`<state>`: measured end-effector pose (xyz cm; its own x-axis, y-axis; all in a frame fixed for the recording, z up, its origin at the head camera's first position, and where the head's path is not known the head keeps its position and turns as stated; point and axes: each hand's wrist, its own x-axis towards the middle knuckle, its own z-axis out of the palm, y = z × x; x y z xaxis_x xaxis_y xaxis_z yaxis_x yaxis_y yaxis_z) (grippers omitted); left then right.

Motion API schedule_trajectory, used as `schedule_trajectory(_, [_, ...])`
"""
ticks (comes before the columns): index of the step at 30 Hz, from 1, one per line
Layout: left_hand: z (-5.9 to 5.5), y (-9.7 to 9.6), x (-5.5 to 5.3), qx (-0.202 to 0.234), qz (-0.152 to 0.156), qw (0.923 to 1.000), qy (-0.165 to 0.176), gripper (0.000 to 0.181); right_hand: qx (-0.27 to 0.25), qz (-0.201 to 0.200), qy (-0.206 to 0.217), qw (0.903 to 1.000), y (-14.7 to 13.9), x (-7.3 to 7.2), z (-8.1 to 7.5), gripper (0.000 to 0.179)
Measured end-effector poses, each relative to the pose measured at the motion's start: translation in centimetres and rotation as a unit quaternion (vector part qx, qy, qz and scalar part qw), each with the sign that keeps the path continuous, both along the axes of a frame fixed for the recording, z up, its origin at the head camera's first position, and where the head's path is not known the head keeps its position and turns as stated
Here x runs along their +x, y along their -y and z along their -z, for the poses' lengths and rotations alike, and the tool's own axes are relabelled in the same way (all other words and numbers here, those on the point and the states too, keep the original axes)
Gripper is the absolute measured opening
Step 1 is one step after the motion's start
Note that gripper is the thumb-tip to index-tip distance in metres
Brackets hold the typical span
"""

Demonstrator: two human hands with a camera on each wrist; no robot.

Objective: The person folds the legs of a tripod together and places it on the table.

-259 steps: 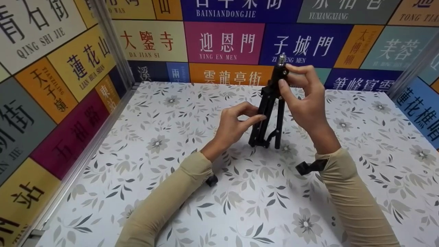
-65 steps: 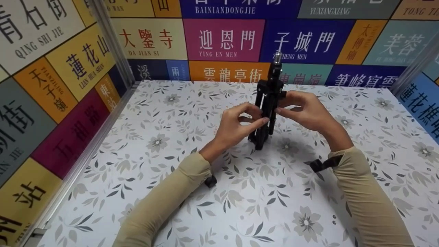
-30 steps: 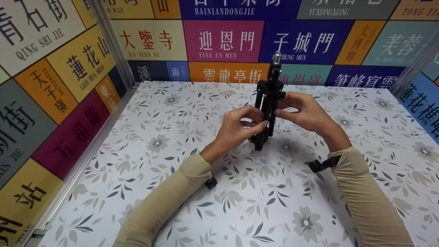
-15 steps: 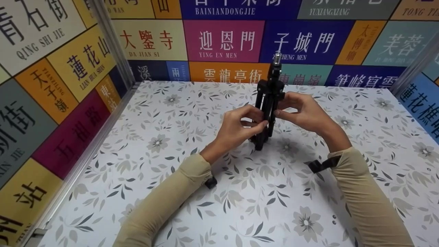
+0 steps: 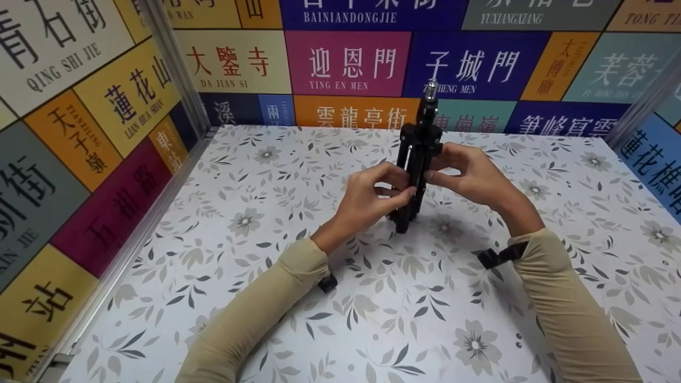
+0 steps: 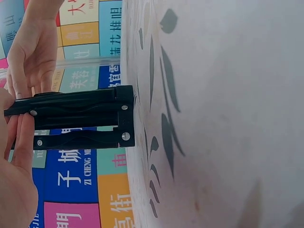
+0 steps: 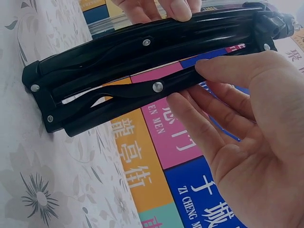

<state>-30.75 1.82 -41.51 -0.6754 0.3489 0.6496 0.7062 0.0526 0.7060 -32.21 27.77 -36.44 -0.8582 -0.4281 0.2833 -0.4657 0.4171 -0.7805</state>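
Observation:
A small black tripod stand (image 5: 420, 137) with its legs folded together stands nearly upright at the back of the table, leaning slightly. A silver stud (image 5: 431, 91) tops it. My left hand (image 5: 364, 191) pinches the legs from the left between thumb and fingers. On the other side my right hand (image 5: 473, 173) has its thumb and fingers around one leg, below the collar. The right wrist view shows that leg (image 7: 183, 78) with its riveted brace, lying close beside the others. In the left wrist view the tripod's lower end (image 6: 124, 116) is right at the tabletop.
A floral-patterned cover lies over the table (image 5: 298, 330). Walls of coloured signs (image 5: 348, 66) stand behind and on the left, with a clear plastic corner strip (image 5: 178, 69) between them. A black wrist strap (image 5: 500, 255) sits at the right sleeve.
My right hand has come down from the tripod's top to a leg, and the tripod stands more upright. The right-hand leg has swung in close to the others. My left hand keeps its hold.

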Motion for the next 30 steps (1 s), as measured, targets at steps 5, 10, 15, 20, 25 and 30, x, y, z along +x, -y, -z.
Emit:
schedule_trajectory(5, [0.04, -0.02, -0.06, 0.002, 0.002, 1.0000, 0.000, 0.017, 0.001, -0.007, 0.002, 1.0000, 0.01, -0.01, 0.07, 0.032])
schedule_trajectory(10, [-0.09, -0.05, 0.02, 0.003, 0.004, 1.0000, 0.004, 0.017, 0.002, -0.009, 0.001, 1.0000, 0.02, -0.02, 0.11, 0.033])
schedule_trajectory(15, [-0.16, -0.06, 0.06, 0.005, 0.006, 1.0000, 0.005, 0.016, -0.001, -0.014, 0.000, 0.9999, -0.01, -0.07, 0.19, 0.033])
schedule_trajectory(20, [-0.21, -0.05, 0.08, 0.004, 0.004, 1.0000, 0.006, 0.016, -0.003, -0.018, 0.001, 0.9998, 0.05, -0.07, 0.16, 0.036])
schedule_trajectory(25, [-0.32, -0.02, 0.14, 0.000, 0.000, 0.9999, 0.013, 0.016, -0.003, -0.022, -0.001, 0.9998, 0.13, -0.06, 0.11, 0.037])
schedule_trajectory(30, [-0.31, -0.06, 0.09, 0.000, -0.001, 0.9998, 0.018, 0.016, -0.003, -0.022, -0.005, 0.9997, 0.20, -0.06, 0.08, 0.035])
